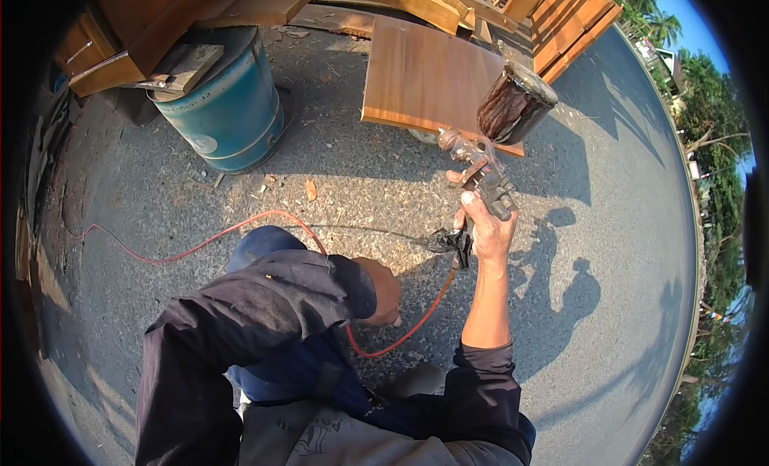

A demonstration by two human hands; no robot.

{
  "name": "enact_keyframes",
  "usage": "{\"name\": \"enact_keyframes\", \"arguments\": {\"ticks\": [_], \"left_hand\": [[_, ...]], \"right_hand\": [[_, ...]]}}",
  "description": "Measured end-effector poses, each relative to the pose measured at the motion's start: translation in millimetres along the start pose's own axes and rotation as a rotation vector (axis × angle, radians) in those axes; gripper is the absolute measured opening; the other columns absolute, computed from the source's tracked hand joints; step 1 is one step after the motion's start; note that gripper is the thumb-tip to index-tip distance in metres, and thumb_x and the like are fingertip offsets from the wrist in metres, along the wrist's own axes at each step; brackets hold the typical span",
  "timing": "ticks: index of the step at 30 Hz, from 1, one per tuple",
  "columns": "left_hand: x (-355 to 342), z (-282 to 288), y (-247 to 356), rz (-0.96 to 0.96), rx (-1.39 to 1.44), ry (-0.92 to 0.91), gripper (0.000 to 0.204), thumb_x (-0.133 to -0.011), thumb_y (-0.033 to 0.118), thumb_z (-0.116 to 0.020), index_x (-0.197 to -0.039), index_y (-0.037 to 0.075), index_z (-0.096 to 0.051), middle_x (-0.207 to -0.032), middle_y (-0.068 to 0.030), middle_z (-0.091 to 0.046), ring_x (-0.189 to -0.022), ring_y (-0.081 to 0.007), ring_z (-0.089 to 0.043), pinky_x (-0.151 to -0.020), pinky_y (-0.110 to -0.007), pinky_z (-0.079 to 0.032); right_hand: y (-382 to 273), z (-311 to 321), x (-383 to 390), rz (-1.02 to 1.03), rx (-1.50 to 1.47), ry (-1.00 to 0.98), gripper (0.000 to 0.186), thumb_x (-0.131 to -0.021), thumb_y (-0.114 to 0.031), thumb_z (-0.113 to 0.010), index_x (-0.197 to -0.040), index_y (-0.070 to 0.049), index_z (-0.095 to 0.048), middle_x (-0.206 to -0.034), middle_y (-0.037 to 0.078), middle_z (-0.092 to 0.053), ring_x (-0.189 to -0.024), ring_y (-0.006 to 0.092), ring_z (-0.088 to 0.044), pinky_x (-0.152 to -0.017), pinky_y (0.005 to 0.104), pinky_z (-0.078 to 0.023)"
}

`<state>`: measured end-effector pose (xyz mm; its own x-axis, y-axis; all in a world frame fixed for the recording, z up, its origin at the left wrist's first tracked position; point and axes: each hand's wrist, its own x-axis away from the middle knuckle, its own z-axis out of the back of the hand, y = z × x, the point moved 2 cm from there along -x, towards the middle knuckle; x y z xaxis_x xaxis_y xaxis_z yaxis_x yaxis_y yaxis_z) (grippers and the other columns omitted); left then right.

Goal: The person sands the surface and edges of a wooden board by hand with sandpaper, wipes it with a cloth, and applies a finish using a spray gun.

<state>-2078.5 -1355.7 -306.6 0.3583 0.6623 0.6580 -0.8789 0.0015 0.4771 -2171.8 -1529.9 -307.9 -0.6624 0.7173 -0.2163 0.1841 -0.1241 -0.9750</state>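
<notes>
My right hand [487,234] is raised in front of me, wrapped around a grey metal spray gun [473,165] whose nozzle end points away and up. A black wrapping [456,246] covers the joint under its handle, where a red hose [412,331] runs in. My left hand [381,291] hangs by my bent knee, close to the hose; its fingers are mostly hidden. Beyond the gun stands a dark brown streaked cylinder [513,109] with a pale rim, a can or a log, I cannot tell which. It stands at the right end of a flat brown wooden panel [432,73].
A blue metal drum [228,105] stands at the far left, with boards and a wooden cabinet piece [120,33] on it. More wooden pieces [561,33] are stacked at the back. The hose trails leftward over the rough pavement [160,209]. Trees [713,225] line the right.
</notes>
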Motion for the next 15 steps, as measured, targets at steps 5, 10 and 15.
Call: {"name": "enact_keyframes", "arguments": {"ticks": [5, 10, 15], "left_hand": [[0.5, 39.4, -25.7, 0.069, 0.674, 0.797, 0.078, -0.093, 0.064, -0.05, -0.14, 0.002, -0.043, -0.113, -0.0272, -0.062, -0.107, -0.0357, -0.064, -0.089, -0.05, -0.051], [-8.7, 66.7, -32.9, -0.335, 1.794, 0.901, 0.072, -0.093, 0.06, -0.054, -0.14, 0.006, -0.044, -0.133, -0.0192, -0.049, -0.119, -0.0267, -0.054, -0.1, -0.051, -0.044], [-27.6, 70.1, -34.0, -0.541, 2.201, 0.823, 0.054, -0.085, 0.046, -0.074, -0.121, 0.015, -0.048, -0.115, -0.004, -0.054, -0.112, -0.0239, -0.052, -0.093, -0.05, -0.043]], "right_hand": [[-17.0, -7.2, -6.5, 0.021, -0.045, -0.041, 0.036, -0.089, -0.012, -0.069, -0.12, 0.004, -0.059, -0.107, 0.015, -0.071, -0.059, 0.01, -0.059, -0.049, 0.0247, -0.05], [-7.0, -25.7, -3.8, 0.061, -0.014, -0.007, 0.035, -0.086, -0.01, -0.074, -0.117, 0.001, -0.063, -0.106, 0.009, -0.071, -0.092, 0.014, -0.067, -0.076, 0.0282, -0.055], [-13.2, -30.1, -2.7, 0.173, 0.306, -0.168, 0.038, -0.084, -0.021, -0.078, -0.109, 0.004, -0.063, -0.106, 0.012, -0.067, -0.096, 0.0217, -0.068, -0.083, 0.0326, -0.053]]}}
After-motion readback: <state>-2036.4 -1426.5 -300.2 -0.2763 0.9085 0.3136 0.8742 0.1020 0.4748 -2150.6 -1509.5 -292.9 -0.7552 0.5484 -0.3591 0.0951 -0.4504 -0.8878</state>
